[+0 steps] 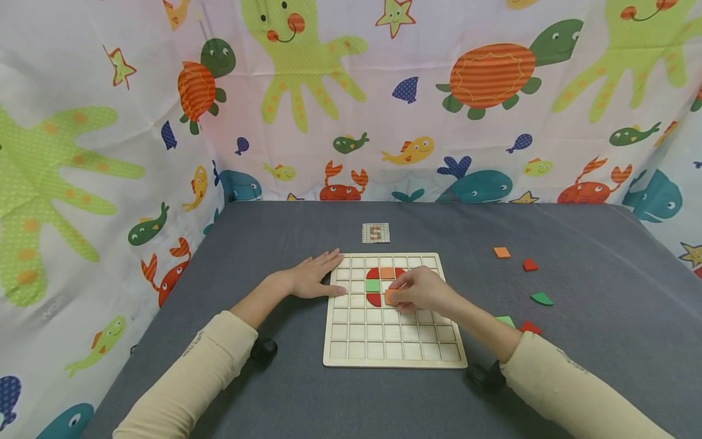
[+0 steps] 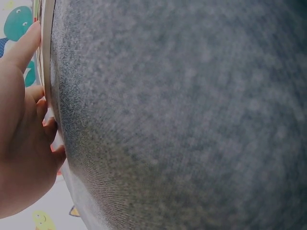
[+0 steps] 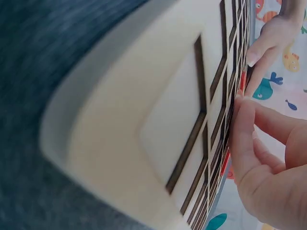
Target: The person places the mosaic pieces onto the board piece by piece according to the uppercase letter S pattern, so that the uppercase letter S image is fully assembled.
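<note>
A pale wooden grid board (image 1: 395,364) lies on the table with several coloured tiles in its cells. My right hand (image 1: 425,289) pinches an orange square tile (image 1: 389,297) at a cell in the third row; the fingers partly cover it. To its left is a red rounded tile (image 1: 373,299), under a green square tile (image 1: 372,285). The top of the pattern has a red rounded tile (image 1: 373,273), an orange square (image 1: 387,272) and another red tile (image 1: 400,271). My left hand (image 1: 311,277) rests on the board's left edge, fingers extended. In the right wrist view, thumb and fingertips meet low over the board.
A small card (image 1: 375,233) with an S pattern lies behind the board. Loose at the right are an orange square (image 1: 501,252), a red piece (image 1: 529,264), a green piece (image 1: 542,298), and green and red pieces (image 1: 530,327) by the right forearm.
</note>
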Available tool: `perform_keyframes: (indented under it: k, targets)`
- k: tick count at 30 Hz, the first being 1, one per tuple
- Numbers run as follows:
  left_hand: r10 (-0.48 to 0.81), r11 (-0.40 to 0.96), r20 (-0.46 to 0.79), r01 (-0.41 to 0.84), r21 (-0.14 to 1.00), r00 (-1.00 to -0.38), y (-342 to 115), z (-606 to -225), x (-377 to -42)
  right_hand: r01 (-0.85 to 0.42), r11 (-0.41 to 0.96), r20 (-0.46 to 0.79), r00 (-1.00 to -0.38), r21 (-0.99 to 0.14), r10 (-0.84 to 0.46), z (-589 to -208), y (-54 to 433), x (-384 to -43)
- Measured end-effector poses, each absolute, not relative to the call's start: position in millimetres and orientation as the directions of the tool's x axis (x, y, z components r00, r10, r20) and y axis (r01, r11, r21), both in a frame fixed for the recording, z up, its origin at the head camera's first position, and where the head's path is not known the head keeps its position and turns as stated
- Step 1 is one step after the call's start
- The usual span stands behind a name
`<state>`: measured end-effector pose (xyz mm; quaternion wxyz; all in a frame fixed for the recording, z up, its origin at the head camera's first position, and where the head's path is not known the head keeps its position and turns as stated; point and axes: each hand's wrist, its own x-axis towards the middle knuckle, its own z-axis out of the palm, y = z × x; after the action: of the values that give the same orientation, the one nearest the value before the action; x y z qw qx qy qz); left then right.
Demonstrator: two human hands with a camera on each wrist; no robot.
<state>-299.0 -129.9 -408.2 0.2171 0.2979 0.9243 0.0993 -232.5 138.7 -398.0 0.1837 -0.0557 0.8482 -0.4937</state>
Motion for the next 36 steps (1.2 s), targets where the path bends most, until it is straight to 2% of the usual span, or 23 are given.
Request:
perform_keyframes:
  k: [15,28,36]
  targets:
    - [0.595,0.802,-0.338,0.509,0.314,-0.729,-129,-407,-299,0.025,0.567,-0.199,-0.949,-0.823,-0.247,-398,134,-230]
    - [0.585,0.809,-0.337,0.503,0.303,-0.738,-130,-409,-299,0.017,0.584,-0.197,-0.949,-0.811,-0.246,-399,132,-230]
    - [0.580,0.813,-0.338,0.499,0.301,-0.741,-132,-417,-304,0.088,0.526,-0.239,-0.945,-0.846,-0.225,-396,140,-233]
